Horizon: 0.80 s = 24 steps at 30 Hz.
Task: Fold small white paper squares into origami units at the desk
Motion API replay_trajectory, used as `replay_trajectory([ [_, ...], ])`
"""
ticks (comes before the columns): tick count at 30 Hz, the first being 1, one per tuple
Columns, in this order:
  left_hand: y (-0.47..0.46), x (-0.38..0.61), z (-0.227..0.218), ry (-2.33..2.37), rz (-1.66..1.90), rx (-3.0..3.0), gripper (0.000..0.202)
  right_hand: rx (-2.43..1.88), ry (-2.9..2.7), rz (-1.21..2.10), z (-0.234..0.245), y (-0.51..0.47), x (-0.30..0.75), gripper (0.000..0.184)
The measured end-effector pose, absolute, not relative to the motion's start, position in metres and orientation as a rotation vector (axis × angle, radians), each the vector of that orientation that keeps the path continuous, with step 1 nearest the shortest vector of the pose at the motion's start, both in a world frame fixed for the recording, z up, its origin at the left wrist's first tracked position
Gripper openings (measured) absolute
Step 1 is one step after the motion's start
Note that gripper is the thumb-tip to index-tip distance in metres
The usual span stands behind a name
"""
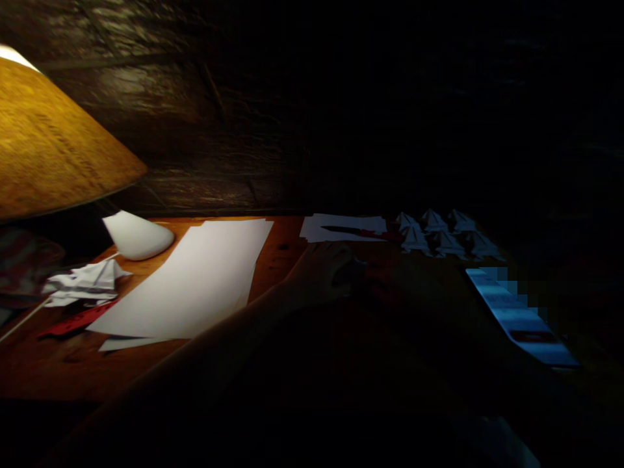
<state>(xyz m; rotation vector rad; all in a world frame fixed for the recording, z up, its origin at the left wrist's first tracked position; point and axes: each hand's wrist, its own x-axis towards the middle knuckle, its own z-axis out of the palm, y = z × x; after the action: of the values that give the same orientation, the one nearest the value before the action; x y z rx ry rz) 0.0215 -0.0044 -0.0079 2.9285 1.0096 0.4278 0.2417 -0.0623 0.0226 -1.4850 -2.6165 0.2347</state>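
Note:
My left hand (322,273) rests on the wooden table (285,250) at the middle, its fingers curled round a small pale thing I cannot make out. Just right of it, my right hand (397,283) is a dim shape in deep shadow, and its fingers do not show. A stack of white paper sheets (195,279) lies left of my left hand. Beyond the hands, scissors (358,231) lie on a white sheet (322,227). Several folded paper figures (443,237) stand in rows to the right of that sheet.
A yellow lampshade (49,143) hangs over the left, with a white cone-shaped lamp base (139,234) under it. Crumpled paper (85,283) and a red strip (78,318) lie at the left edge. A glowing screen (521,318) lies at the right. A dark wall stands behind.

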Motion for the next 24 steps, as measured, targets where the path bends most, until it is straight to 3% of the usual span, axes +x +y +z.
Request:
replay_trajectory([
  [12,-0.002,0.021,-0.011,0.986,0.464,2.88,0.052,-1.443,-2.7,0.23,0.032,-0.064,0.245,0.032],
  [19,0.0,0.018,-0.01,0.956,0.574,2.814,0.066,-1.505,-2.699,0.25,0.033,-0.07,0.246,0.031],
  [24,0.0,0.019,-0.007,0.806,0.491,2.912,0.053,-1.507,-2.666,0.283,0.024,-0.067,0.245,0.031],
])
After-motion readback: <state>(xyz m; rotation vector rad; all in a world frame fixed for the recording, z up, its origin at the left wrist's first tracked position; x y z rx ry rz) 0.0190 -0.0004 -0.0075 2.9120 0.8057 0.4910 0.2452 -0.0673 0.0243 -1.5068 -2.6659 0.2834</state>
